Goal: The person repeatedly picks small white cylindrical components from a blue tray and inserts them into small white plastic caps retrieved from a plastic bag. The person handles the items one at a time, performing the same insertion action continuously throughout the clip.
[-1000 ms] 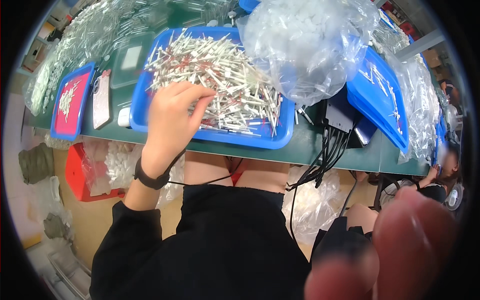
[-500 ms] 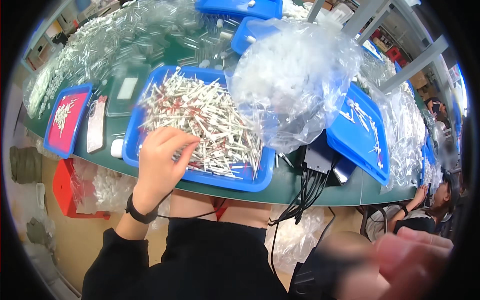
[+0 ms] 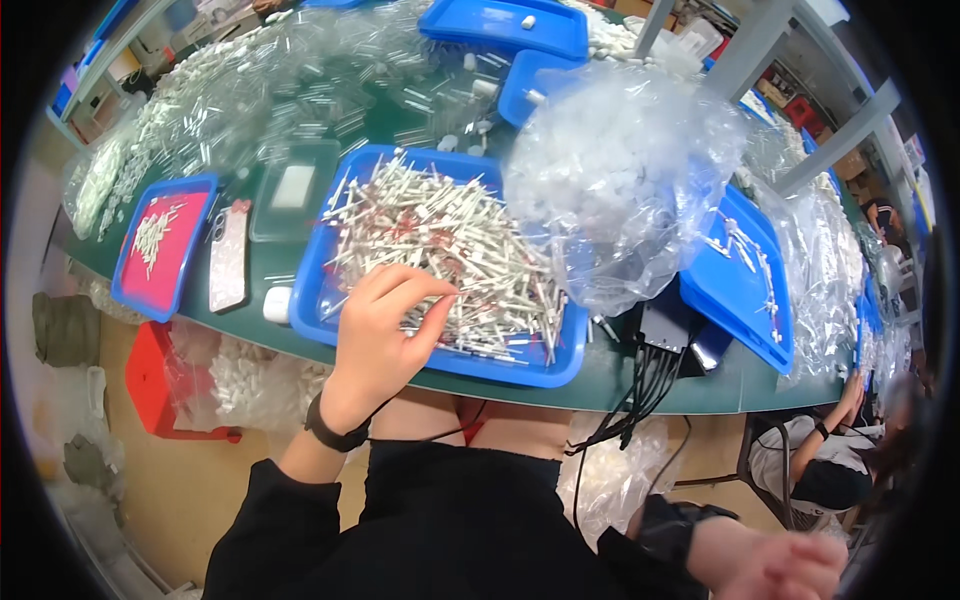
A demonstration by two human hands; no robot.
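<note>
Here the left hand (image 3: 378, 340) crosses the blue tray's (image 3: 310, 290) near rim, fingers (image 3: 425, 290) among white sticks (image 3: 450, 250).

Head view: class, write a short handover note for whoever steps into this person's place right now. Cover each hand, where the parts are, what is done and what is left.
Left hand: fingers curled down over the heap of thin white sticks with reddish marks in the big blue tray, touching them; whether its grip has closed on any cannot be told.
Right hand: low at the lower right, off the table, blurred; nothing visible in it.
Nearby: a clear bag of white parts beside the tray, a small red-lined tray with a few white pieces, a phone.
Done: cannot be judged.
Left: the tray's heap is large.
</note>
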